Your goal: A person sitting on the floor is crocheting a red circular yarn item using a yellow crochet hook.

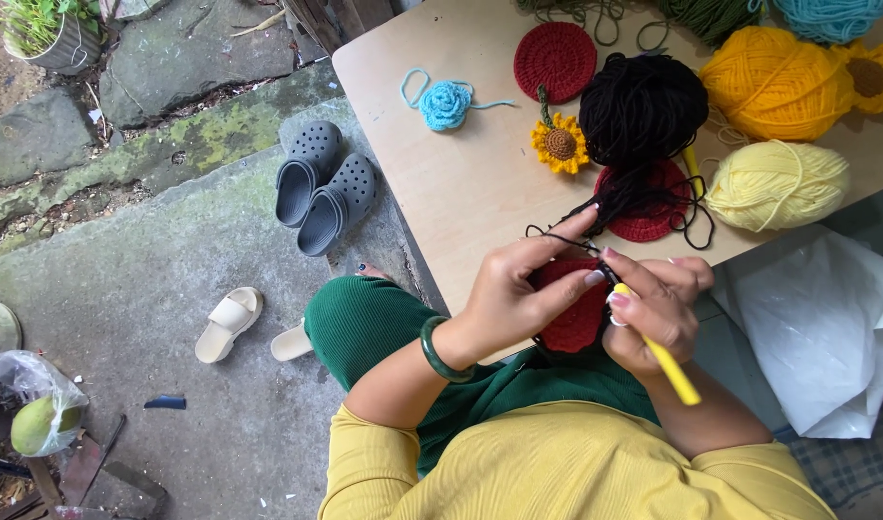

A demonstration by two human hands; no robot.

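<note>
The left hand (513, 294) pinches a red crocheted round (571, 313) between thumb and fingers, its grip closed on the piece just off the near edge of the desk (441, 193), above the person's lap. The right hand (658, 308) is closed around a yellow crochet hook (668, 366), whose tip meets the red round at its right rim. A black strand runs from the round up to the black yarn ball (644, 106), which sits near the middle of the desk.

Under that ball's loose strands lies a second red round (644, 217), close to the near edge. A third red round (555, 60) lies toward the far edge, with a small crocheted sunflower (560, 144) between the two. A blue crocheted rose (446, 104) lies toward the left edge (its loose tail curls beside it). At the right end sit an orange yarn ball (774, 82) and a pale yellow yarn ball (778, 183), the pale one nearer the near edge.

On the stone floor left of the desk stand grey clogs (324, 188).
</note>
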